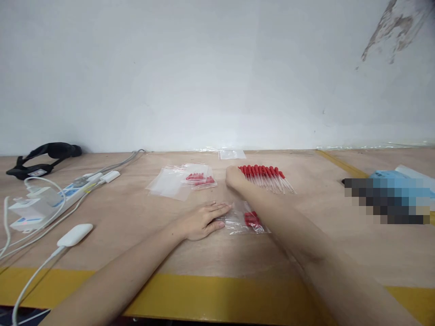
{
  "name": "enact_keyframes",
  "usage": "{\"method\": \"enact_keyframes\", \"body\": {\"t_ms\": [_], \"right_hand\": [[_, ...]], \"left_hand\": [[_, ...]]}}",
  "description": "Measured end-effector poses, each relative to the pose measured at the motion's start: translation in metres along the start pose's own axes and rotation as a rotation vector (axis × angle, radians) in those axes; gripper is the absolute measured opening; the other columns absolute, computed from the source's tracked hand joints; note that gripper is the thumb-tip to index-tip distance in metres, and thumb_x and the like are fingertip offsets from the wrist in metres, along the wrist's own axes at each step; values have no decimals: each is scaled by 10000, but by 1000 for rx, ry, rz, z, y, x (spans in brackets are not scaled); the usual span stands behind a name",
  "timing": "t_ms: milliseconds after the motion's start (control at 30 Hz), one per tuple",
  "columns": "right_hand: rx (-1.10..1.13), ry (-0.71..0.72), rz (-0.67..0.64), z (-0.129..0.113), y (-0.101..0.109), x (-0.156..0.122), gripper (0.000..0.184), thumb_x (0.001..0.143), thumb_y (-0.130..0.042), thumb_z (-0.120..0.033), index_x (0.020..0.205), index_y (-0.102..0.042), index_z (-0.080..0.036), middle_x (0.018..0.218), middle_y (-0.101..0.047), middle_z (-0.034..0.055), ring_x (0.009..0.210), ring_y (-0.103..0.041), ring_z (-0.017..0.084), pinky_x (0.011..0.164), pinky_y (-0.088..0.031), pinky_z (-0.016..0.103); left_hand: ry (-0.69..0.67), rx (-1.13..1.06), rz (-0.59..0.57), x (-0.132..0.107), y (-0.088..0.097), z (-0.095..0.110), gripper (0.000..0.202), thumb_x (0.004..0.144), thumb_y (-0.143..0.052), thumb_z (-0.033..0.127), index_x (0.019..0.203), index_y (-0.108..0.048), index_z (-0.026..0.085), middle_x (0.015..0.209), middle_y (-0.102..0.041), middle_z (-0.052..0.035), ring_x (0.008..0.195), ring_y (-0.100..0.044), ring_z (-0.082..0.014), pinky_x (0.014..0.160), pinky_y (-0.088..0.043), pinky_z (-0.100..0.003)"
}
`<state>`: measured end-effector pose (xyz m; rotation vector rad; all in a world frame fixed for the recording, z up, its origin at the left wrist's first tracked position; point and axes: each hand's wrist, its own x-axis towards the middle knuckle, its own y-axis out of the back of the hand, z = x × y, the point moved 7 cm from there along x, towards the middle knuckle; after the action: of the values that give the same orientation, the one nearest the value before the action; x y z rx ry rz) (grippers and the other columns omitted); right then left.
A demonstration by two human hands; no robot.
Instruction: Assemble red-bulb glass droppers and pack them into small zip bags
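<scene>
My left hand (205,220) lies flat with its fingers stretched out, their tips on the left edge of a clear plastic bag (234,222). Inside the bag are small red pieces (252,219). Farther forward, my right hand (234,177) is curled at the left end of a row of thin pale sticks with red heads (263,174). Its fingers are turned away, so what they grip is hidden. My right forearm passes over the bag's right part. To the left lie overlapping clear bags (170,183), with more red pieces (199,178) in some of them.
A flat clear packet (232,154) lies by the wall. On the left are a power strip (73,192) with chargers, a white cabled device (75,235) and a black strap-like headset (44,158). A blue item (390,179) sits at right, beside a blurred dark patch.
</scene>
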<state>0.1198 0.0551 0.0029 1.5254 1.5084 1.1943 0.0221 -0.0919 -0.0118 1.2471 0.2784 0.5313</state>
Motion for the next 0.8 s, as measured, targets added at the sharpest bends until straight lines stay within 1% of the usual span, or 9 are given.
{"method": "enact_keyframes", "body": {"t_ms": [167,300,367,433,467,533,600,667,800], "right_hand": [[107,-57,-40,-2,-6,7,234,705,-574,-139,919,-617,-54,984,-599,231,959,-565,284,774,-431,350],[269,-13,-24,7,15,-7,112,727,-553,-191,761,-607,-99,767,-633,132,809,-595,225,680,-446,281],[384,28,7,22,33,-21,195,808,-445,-278,782,-576,-136,675,-602,54,678,-584,156,591,-445,237],[487,45,49,46,50,-40,257,854,-334,-325,862,-526,-155,642,-561,13,577,-545,106,524,-432,208],[562,51,87,59,58,-50,252,854,-323,-339,884,-498,-159,646,-543,1,554,-524,87,510,-426,195],[922,-11,253,95,70,-73,221,780,-454,-345,913,-455,-168,637,-512,-21,491,-474,70,448,-395,187],[1077,-93,377,124,70,-96,399,698,-559,-354,1018,-371,-207,647,-505,-51,445,-445,65,404,-378,189],[1117,-164,398,141,61,-112,516,654,-598,-333,1074,-318,-231,656,-514,-56,470,-481,84,421,-415,206],[1193,-241,359,146,41,-127,516,632,-607,-297,1055,-315,-251,650,-516,-61,515,-539,107,479,-481,236]], "left_hand": [[-17,-11,0,0,-2,-3,449,899,-305,398,1324,-315,254,1395,-286,-24,1287,-252,-168,1078,-163,-378],[-28,-36,-20,2,-1,-2,437,899,-322,386,1319,-314,267,1390,-290,-24,1291,-240,-161,1074,-156,-389],[-22,-41,-25,2,-1,-3,428,896,-331,388,1312,-322,284,1393,-281,-18,1292,-236,-167,1069,-158,-400],[-9,-38,-32,2,-1,-4,421,893,-335,397,1301,-340,295,1399,-267,-16,1292,-234,-173,1065,-163,-403],[-3,-36,-34,2,-1,-5,418,891,-336,404,1296,-348,299,1402,-262,-15,1293,-233,-175,1064,-166,-402],[6,-41,-33,2,-1,-5,413,889,-338,411,1288,-359,308,1404,-258,-10,1294,-231,-174,1064,-169,-398],[9,-55,-26,2,0,-5,404,889,-341,409,1282,-366,320,1401,-264,-1,1293,-233,-175,1065,-166,-401],[11,-69,-20,2,1,-4,395,889,-345,402,1276,-373,327,1398,-271,7,1291,-238,-176,1066,-162,-405],[19,-61,-19,2,2,-4,399,891,-342,398,1282,-366,320,1397,-269,8,1293,-233,-172,1069,-158,-399]]}}
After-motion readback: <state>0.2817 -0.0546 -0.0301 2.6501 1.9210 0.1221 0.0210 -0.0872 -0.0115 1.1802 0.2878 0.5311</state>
